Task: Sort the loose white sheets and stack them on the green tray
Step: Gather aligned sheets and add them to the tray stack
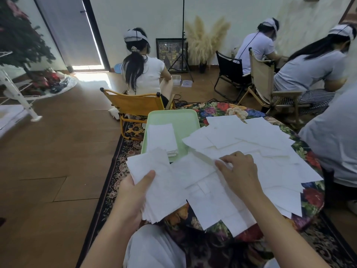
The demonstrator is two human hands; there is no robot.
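white sheets loose on table | left hand grips gathered stack | right hand pinches one sheet

No text, label or number can be read anywhere; the white sheets look blank.

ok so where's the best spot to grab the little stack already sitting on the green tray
Pinch the stack at its near short edge, coming from your side: that end lies by the green tray's near rim with layered edges exposed, while the loose sheets crowd its right.
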